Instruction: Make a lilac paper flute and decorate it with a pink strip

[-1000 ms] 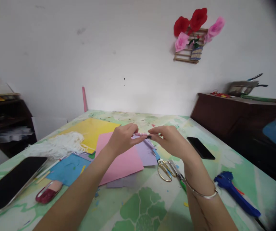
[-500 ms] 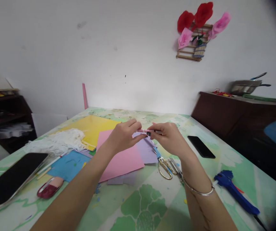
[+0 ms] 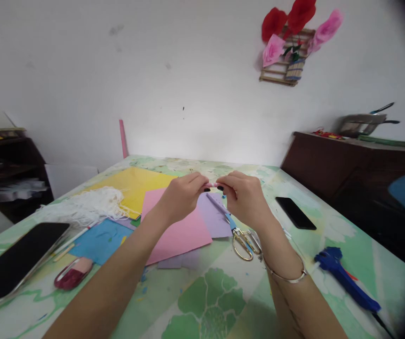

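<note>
Between my two hands is a thin pink-and-white stick-like piece (image 3: 212, 185), mostly covered by my fingers. My left hand (image 3: 187, 195) pinches its left end, and my right hand (image 3: 242, 193) pinches the right end. Both are raised over the far half of the table. Below them lie a pink paper sheet (image 3: 177, 235) and a lilac paper sheet (image 3: 214, 221). Gold-handled scissors (image 3: 242, 245) rest near my right wrist, beside a purple pen-like stick (image 3: 218, 203).
Yellow paper (image 3: 135, 186), blue paper (image 3: 99, 242) and a white yarn heap (image 3: 89, 202) lie left. A large phone (image 3: 17, 263) and a maroon-pink oval item (image 3: 73, 274) sit nearer. At right are another phone (image 3: 295, 213) and a corded blue glue gun (image 3: 346, 278).
My hands have drawn closer together and tilted, with fingers now closed around the piece's ends. The camera view has shifted slightly.
</note>
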Tool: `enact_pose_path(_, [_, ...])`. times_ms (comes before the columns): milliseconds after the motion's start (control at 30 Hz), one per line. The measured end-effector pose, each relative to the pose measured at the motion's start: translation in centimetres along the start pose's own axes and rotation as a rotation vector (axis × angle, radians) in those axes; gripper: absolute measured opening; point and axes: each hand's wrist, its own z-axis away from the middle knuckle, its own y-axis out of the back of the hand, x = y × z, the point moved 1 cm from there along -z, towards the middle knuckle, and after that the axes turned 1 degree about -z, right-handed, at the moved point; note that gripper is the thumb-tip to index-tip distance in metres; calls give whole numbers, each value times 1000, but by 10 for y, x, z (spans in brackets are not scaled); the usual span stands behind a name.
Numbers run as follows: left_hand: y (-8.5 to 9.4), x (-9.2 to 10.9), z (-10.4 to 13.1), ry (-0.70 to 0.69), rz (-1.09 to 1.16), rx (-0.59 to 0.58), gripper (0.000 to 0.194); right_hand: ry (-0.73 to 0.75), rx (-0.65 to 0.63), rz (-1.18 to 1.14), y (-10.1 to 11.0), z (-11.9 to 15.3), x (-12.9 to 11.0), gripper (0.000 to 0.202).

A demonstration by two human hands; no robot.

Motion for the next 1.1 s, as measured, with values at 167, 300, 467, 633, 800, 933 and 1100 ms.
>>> enact_pose_path(167, [4,2,-2,109,140,23,15,90,87,13,-4,2,0,27])
enact_pose_path(300, [7,3,-5,186,259,36,14,150,110,16,-5,2,-1,28])
enact_pose_path(467, [8,3,-5,212,294,20,14,159,101,14,-4,1,-1,28])
enact_pose_path(633, [8,4,-5,221,279,22,14,152,87,16,-5,2,1,28])
enact_pose_path(800, [6,1,-5,191,210,3,16,70,-27,25,-1,1,3,27])
enact_pose_path(933, [3,-8,-4,195,99,-45,15,-14,-126,-21,6,-1,9,27])
enact_pose_path(1100, [0,-17,-2,261,115,-56,12,-92,3,-102,13,-2,19,35])
